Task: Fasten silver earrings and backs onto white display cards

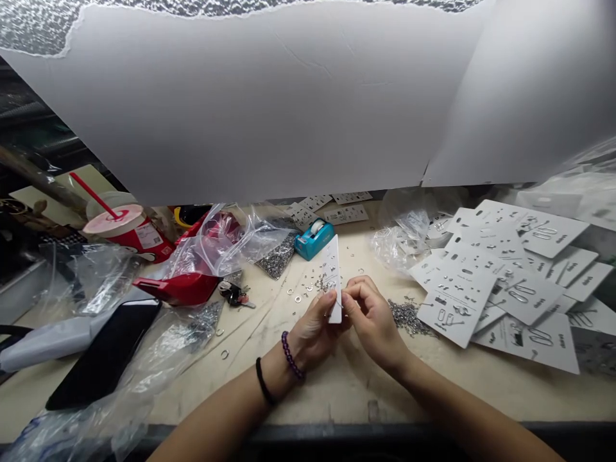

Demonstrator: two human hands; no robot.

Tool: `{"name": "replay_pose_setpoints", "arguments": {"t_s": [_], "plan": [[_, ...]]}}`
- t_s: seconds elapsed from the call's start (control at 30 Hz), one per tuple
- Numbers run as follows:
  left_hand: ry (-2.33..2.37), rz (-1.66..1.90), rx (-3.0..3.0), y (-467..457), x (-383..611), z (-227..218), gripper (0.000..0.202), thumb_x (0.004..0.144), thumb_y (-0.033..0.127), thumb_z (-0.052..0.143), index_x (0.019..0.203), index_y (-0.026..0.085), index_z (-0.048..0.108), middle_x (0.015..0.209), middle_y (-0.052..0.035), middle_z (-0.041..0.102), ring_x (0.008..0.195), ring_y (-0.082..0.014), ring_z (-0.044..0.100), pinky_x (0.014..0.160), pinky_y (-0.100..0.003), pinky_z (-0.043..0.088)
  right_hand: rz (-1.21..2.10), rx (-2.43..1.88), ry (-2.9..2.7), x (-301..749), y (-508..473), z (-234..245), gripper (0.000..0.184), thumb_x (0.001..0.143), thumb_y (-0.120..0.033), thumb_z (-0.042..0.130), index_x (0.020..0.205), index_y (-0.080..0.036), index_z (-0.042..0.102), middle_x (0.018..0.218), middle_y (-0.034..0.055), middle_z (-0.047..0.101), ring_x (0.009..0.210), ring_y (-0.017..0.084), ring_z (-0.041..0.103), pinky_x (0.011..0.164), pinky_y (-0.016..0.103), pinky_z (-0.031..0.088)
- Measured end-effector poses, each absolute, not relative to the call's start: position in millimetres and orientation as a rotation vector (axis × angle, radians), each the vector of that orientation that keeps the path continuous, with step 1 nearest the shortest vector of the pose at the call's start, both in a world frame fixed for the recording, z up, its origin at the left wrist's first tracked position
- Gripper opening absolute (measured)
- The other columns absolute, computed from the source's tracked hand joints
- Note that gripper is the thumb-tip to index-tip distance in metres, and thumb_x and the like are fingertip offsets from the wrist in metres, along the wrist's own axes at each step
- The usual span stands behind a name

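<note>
Scuffed bench [327, 398] w/ white paper sheet [240, 109] above.

Loose cards [495, 282] lie right on the workbench [337, 398], a phone [103, 353] left, a tape dispenser [314, 239] behind.

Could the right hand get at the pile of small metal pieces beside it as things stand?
Probably yes: the right hand lies close beside the loose pile of small metal pieces, with nothing visible between them, though it is now at the white card that the left hand holds.
</note>
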State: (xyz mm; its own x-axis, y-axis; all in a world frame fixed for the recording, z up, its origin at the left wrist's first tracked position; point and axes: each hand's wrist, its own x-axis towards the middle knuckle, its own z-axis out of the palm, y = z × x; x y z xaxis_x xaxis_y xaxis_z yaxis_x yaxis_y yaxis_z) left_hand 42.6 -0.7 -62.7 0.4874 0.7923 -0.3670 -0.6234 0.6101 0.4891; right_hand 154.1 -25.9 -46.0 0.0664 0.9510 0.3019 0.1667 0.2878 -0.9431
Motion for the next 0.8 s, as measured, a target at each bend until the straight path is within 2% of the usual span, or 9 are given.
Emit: {"name": "replay_pose_setpoints", "arguments": {"t_s": [0.23, 0.47, 0.8], "plan": [[0.556, 0.854, 0.287, -0.6, 37.7, -66.5, 0.027, 0.061, 0.03, 0.075, 0.077, 0.017, 0.058, 0.063, 0.0061, 0.053, 0.057, -0.0038, 0.049, 0.058, -0.016, 0.041, 0.884, -1.056, -1.392, 160.6, -25.9, -44.7, 0.008, 0.082, -0.021, 0.054, 0.076, -0.019, 0.059, 0.083, 0.003, 0.051, 0.082, 0.016, 0.051, 0.076, 0.032, 0.044], [0.589, 0.864, 0.325, -5.1, 40.3, -65.7, 0.029, 0.057, 0.03, 0.077, 0.074, 0.015, 0.059, 0.068, 0.0037, 0.056, 0.064, -0.0063, 0.052, 0.063, -0.019, 0.044, 0.867, -1.085, -1.379, 159.1, -28.4, -44.3, 0.01, 0.083, -0.019, 0.051, 0.074, -0.019, 0.055, 0.084, 0.0032, 0.049, 0.082, 0.016, 0.051, 0.077, 0.033, 0.044], [0.593, 0.86, 0.262, -2.5, 42.8, -69.5, 0.03, 0.055, 0.025, 0.078, 0.075, 0.013, 0.059, 0.064, 0.0036, 0.057, 0.06, -0.0059, 0.053, 0.06, -0.018, 0.045, 0.834, -1.097, -1.42, 160.0, -25.0, -44.1, 0.012, 0.081, -0.017, 0.051, 0.069, -0.018, 0.054, 0.08, 0.0025, 0.05, 0.079, 0.015, 0.051, 0.073, 0.031, 0.043]]}}
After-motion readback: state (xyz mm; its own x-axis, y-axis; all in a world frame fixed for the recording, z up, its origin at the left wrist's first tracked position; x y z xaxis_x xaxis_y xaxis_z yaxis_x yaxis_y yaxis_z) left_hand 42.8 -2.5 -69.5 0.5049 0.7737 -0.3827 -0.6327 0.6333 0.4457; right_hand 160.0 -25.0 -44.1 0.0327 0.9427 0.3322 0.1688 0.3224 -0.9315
